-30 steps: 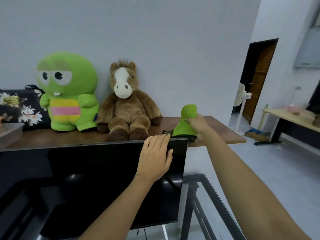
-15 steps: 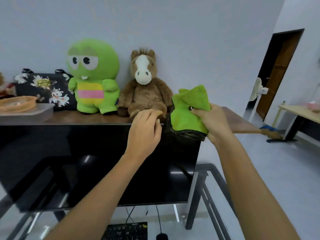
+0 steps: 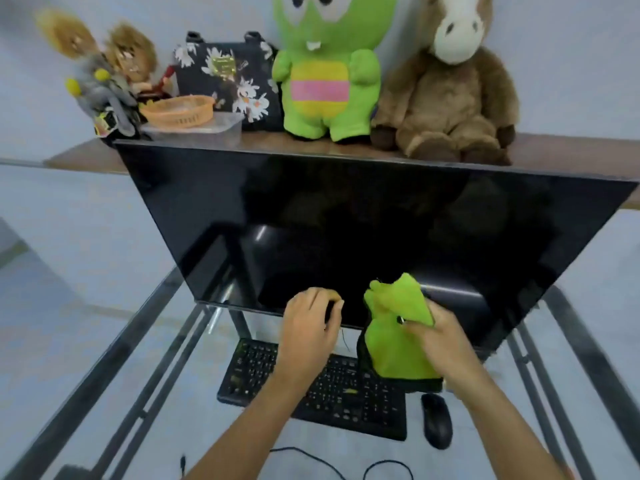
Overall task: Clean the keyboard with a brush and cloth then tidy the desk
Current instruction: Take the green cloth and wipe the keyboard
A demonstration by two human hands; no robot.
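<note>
My right hand (image 3: 441, 341) grips a bright green cloth (image 3: 394, 348) with a dark lower edge, held up in front of the monitor's bottom edge. Just left of it, my left hand (image 3: 310, 323) hovers with its fingers curled round something small and dark; I cannot tell what it is. A thin strand hangs below that hand. The black keyboard (image 3: 349, 393) lies on the glass desk (image 3: 104, 375) beneath both hands, partly hidden by my forearms and the cloth.
A black mouse (image 3: 437, 424) sits right of the keyboard, with a cable looping in front. The dark monitor (image 3: 346, 220) stands behind. On the wooden shelf (image 3: 571, 150) sit a green plush, a brown horse plush, a floral bag, an orange basket and dolls.
My view has dropped from the shelf to the desk. Both hands came down from the monitor's top to just above the keyboard, the right one bringing the green cloth.
</note>
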